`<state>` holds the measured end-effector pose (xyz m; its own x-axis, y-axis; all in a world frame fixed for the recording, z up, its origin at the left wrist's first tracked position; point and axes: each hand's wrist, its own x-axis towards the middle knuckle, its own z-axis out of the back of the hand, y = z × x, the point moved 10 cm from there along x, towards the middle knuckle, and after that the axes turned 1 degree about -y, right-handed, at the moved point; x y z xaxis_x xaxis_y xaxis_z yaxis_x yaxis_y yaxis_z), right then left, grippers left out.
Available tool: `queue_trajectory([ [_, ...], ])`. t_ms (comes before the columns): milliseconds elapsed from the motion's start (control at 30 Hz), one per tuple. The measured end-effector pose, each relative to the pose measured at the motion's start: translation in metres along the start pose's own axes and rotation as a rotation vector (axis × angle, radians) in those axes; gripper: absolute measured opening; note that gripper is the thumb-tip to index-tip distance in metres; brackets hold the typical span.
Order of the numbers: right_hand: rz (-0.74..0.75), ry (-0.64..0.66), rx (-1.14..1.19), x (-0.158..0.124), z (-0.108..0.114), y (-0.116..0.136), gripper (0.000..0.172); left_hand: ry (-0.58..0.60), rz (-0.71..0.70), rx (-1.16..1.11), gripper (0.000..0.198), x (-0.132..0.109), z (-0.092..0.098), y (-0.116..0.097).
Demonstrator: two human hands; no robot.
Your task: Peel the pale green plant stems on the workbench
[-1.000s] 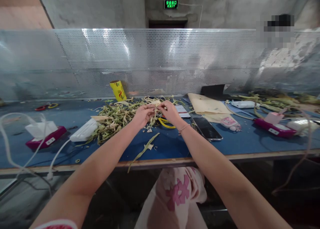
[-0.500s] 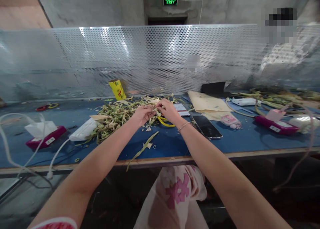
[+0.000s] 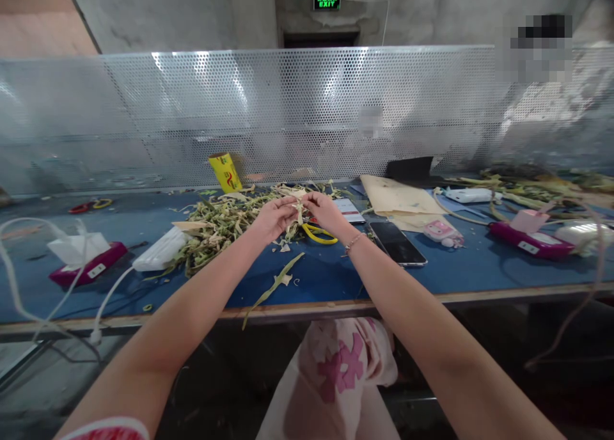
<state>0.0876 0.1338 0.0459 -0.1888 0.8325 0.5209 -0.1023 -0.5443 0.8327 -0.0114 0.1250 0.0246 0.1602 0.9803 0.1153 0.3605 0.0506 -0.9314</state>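
My left hand [image 3: 275, 219] and my right hand [image 3: 325, 211] meet just over the right side of a pile of dried plant pieces [image 3: 215, 226]. Their fingertips pinch a pale, withered plant piece [image 3: 300, 211] between them, and its lower end hangs down. Fingers partly hide it, so its exact kind cannot be told. A yellow loop [image 3: 320, 238], like a scissors handle, lies on the blue table under my right hand. Nearer to me, a long greenish dried leaf strip [image 3: 273, 290] reaches over the table edge.
Beside my right forearm are a dark phone [image 3: 398, 243], a lit phone screen [image 3: 349, 211] and a pink case [image 3: 442, 233]. On the left stand a white power strip [image 3: 160, 248] and a purple socket block [image 3: 89, 264] with cables. A perforated metal screen [image 3: 307, 114] closes the back.
My fingertips have shifted slightly on the plant piece, and more of it now hangs between my hands. My right hand has turned a little; the things on the table stay put.
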Motion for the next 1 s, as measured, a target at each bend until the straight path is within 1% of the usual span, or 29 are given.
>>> queue_trajectory([
  [67,-0.029,0.011,0.147,0.0,-0.003,-0.004,0.009,-0.019,-0.057,0.033,0.02,-0.002,0.0,-0.006],
  [167,-0.063,0.027,0.318,-0.002,-0.007,-0.009,0.019,-0.024,-0.178,0.101,0.024,-0.005,-0.002,-0.017],
  [300,-0.168,0.051,0.463,-0.006,-0.013,-0.016,0.031,-0.003,-0.333,0.219,0.028,-0.008,-0.005,-0.03],
  [400,-0.203,0.06,0.527,-0.007,-0.016,-0.017,0.035,-0.021,-0.412,0.322,0.026,-0.01,-0.005,-0.037],
  [500,-0.214,0.06,0.538,-0.008,-0.016,-0.019,0.035,-0.049,-0.447,0.416,0.023,-0.011,-0.004,-0.04],
  [600,-0.203,0.042,0.489,-0.007,-0.014,-0.021,0.033,-0.077,-0.465,0.478,0.02,-0.011,-0.002,-0.041],
  [767,-0.166,0.019,0.426,-0.006,-0.011,-0.023,0.028,-0.071,-0.484,0.538,0.017,-0.012,-0.003,-0.041],
  [1000,-0.212,0.04,0.511,-0.007,-0.013,-0.023,0.028,-0.05,-0.479,0.552,0.017,-0.012,-0.007,-0.044],
])
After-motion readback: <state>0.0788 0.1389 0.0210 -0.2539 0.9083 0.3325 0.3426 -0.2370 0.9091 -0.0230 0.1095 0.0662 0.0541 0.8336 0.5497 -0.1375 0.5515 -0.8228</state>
